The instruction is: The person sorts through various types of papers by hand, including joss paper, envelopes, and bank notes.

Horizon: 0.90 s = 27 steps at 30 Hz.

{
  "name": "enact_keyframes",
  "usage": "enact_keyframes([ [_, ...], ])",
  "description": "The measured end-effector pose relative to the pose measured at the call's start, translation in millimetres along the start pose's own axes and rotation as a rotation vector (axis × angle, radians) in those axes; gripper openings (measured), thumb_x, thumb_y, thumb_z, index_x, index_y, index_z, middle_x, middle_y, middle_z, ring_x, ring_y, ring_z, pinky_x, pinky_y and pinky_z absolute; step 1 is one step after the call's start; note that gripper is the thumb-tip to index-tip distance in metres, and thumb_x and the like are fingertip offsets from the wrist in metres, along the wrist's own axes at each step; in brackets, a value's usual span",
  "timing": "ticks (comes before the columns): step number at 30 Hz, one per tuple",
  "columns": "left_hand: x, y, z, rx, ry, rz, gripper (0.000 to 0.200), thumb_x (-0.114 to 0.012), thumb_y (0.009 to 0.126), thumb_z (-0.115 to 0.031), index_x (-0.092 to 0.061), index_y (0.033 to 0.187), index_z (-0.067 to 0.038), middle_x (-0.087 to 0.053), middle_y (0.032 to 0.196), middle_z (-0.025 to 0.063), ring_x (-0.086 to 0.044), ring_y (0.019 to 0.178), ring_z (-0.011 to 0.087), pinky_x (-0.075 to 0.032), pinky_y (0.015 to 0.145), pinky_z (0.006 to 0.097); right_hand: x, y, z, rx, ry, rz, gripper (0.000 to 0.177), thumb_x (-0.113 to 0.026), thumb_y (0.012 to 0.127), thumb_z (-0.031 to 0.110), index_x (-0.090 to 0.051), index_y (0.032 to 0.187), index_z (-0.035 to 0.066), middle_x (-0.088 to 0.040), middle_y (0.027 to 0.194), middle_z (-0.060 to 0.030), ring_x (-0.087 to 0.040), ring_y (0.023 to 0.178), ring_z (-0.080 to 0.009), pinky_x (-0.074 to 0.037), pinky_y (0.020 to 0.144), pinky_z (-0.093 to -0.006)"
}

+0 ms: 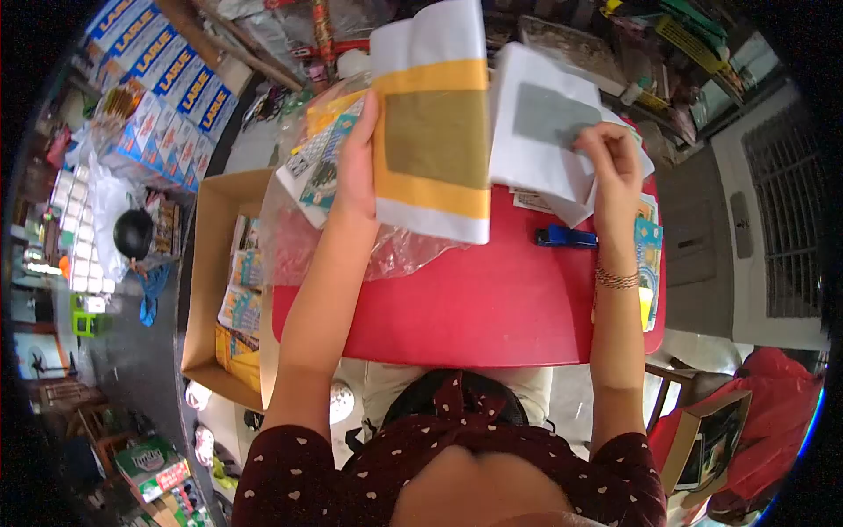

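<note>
Gold-foil white paper sheet [435, 132], upper centre, long axis vertical, gripped by left hand [356, 167]; right hand [610, 156] pinches silver-foil white sheet [544, 119] beside it.

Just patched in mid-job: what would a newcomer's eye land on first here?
The red table fills the middle. Above it the left hand holds up a gold-patched sheet with yellow bands, and the right hand pinches a white sheet with a grey patch. A blue stapler lies on the table by the right wrist; a cardboard box of packets sits at the left.
</note>
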State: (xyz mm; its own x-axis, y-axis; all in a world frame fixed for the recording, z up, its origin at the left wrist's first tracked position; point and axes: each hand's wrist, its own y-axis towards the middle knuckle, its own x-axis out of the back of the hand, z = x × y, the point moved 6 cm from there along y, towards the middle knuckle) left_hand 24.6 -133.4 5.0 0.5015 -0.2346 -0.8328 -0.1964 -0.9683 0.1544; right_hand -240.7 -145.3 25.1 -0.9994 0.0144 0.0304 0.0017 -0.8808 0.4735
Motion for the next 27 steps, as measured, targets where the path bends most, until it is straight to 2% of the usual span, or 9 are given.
enact_keyframes([
  [5,16.6,-6.5,15.5,0.117,-0.045,-0.085,0.043,-0.043,0.099,-0.035,-0.05,0.128,-0.004,-0.06,0.12,0.0108,-0.061,0.105,0.0222,-0.05,0.091,0.0348,-26.5,-4.8,24.7,0.091,0.098,-0.02,0.066,-0.066,0.078,-0.007,-0.034,0.134,0.008,-0.049,0.123,-0.011,-0.056,0.099,-0.017,-0.049,0.085,-0.0302],
  [6,17.3,-5.9,14.6,0.106,-0.01,-0.111,0.042,-0.045,0.098,-0.034,-0.05,0.126,-0.003,-0.06,0.12,0.0104,-0.061,0.105,0.0217,-0.05,0.09,0.0341,-25.8,-5.8,17.3,-0.021,0.071,0.005,0.085,-0.068,0.074,-0.009,-0.02,0.141,0.012,-0.041,0.132,-0.0155,-0.057,0.104,-0.0213,-0.052,0.085,-0.0331],
  [9,30.4,-5.3,18.5,0.127,0.086,-0.223,0.041,-0.049,0.097,-0.033,-0.053,0.124,-0.002,-0.061,0.118,0.0094,-0.062,0.104,0.0203,-0.05,0.089,0.0324,-28.3,-14.8,-13.7,-0.403,0.202,0.031,0.088,-0.069,0.073,-0.01,-0.019,0.142,0.013,-0.04,0.132,-0.0181,-0.058,0.102,-0.0214,-0.052,0.085,-0.0332],
  [13,42.8,-8.2,29.3,0.214,0.275,-0.398,0.04,-0.057,0.093,-0.031,-0.056,0.12,-0.001,-0.062,0.114,0.0078,-0.061,0.102,0.016,-0.049,0.086,0.0286,-35.4,-26.8,-36.3,-0.793,0.311,0.081,0.071,-0.071,0.079,0.009,-0.029,0.137,0.003,-0.06,0.109,-0.0134,-0.061,0.086,-0.0151,-0.048,0.068,-0.0249],
  [14,41.9,-9.4,31.5,0.219,0.274,-0.404,0.04,-0.057,0.093,-0.031,-0.056,0.12,-0.001,-0.062,0.114,0.0078,-0.061,0.102,0.016,-0.049,0.086,0.0286,-38.3,-28.7,-47.5,-0.744,0.238,0.078,0.057,-0.067,0.083,0.017,-0.04,0.131,-0.001,-0.064,0.097,-0.01,-0.06,0.083,-0.0113,-0.042,0.062,-0.0216],
  [18,15.6,-13.2,33.5,0.222,0.535,-0.287,0.041,-0.058,0.092,-0.03,-0.055,0.12,-0.001,-0.062,0.111,0.0071,-0.06,0.1,0.0134,-0.047,0.085,0.0269,-40.7,-34.1,-55.7,-0.758,0.178,0.141,0.046,-0.063,0.086,0.015,-0.049,0.126,-0.002,-0.064,0.098,-0.0082,-0.06,0.082,-0.0092,-0.043,0.062,-0.0213],
  [23,9.3,-11.8,33.4,0.126,0.631,-0.238,0.042,-0.057,0.093,-0.029,-0.053,0.123,0.001,-0.061,0.11,0.0057,-0.059,0.1,0.0126,-0.046,0.087,0.0268,-53.5,-30.9,-25.0,-0.497,0.221,0.364,0.036,-0.055,0.089,0.007,-0.053,0.124,-0.002,-0.064,0.108,-0.0052,-0.059,0.093,-0.0101,-0.045,0.079,-0.0222],
  [25,11.2,-5.8,25.0,-0.069,0.622,-0.215,0.041,-0.056,0.094,-0.027,-0.052,0.124,0.001,-0.06,0.112,0.0051,-0.057,0.101,0.0117,-0.045,0.088,0.0268,-50.1,-32.9,-27.7,-0.537,0.344,0.39,0.036,-0.054,0.09,0.005,-0.053,0.125,-0.002,-0.064,0.111,-0.0056,-0.058,0.098,-0.0112,-0.044,0.086,-0.0238],
  [27,7.9,-8.5,24.3,-0.039,0.535,-0.204,0.039,-0.055,0.095,-0.026,-0.052,0.124,0.001,-0.06,0.113,0.005,-0.057,0.102,0.0115,-0.045,0.088,0.0267,-51.4,-33.8,-26.8,-0.573,0.466,0.415,0.036,-0.052,0.09,0.004,-0.052,0.126,-0.002,-0.063,0.114,-0.006,-0.057,0.104,-0.0123,-0.042,0.092,-0.0254],
])
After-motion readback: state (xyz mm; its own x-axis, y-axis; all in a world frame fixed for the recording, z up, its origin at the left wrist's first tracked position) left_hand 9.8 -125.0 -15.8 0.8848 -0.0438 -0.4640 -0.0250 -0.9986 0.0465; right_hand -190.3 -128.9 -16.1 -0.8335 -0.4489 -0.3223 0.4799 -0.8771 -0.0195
